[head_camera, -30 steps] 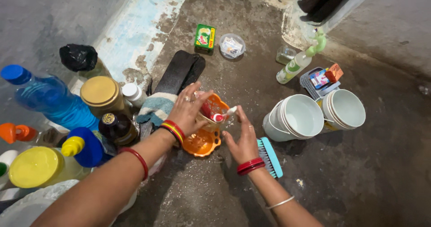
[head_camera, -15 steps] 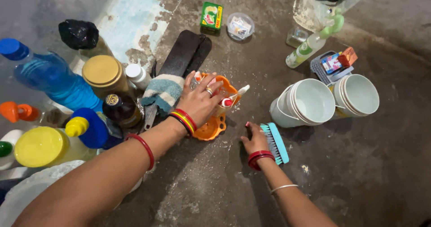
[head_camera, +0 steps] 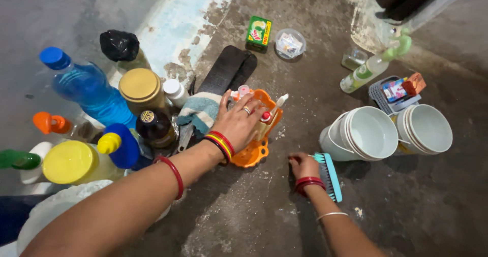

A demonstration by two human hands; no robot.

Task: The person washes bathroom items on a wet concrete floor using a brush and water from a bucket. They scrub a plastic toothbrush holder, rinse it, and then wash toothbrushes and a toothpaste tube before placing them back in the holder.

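Observation:
My left hand (head_camera: 241, 122) lies over an orange plastic holder (head_camera: 252, 152) on the wet concrete floor, fingers spread across its top, gripping it. Small tubes and a toothbrush (head_camera: 274, 106) stick out of the holder under my fingers. My right hand (head_camera: 301, 166) rests on the floor beside a teal scrub brush (head_camera: 328, 174), fingers curled at the brush's near end. Whether it grips the brush is unclear. Red bangles sit on both wrists.
Bottles crowd the left: a blue one (head_camera: 84, 87), a gold-capped jar (head_camera: 141, 89), a yellow-lidded one (head_camera: 71, 163). A striped cloth (head_camera: 202, 110) and black slab (head_camera: 226, 70) lie behind the holder. Two white buckets (head_camera: 363, 134) (head_camera: 424, 130), a spray bottle (head_camera: 373, 65) and a green soap box (head_camera: 258, 33) stand farther off.
My right hand left the orange holder and came down to the floor next to the teal brush. My left hand stayed on the holder, settling flatter over its top.

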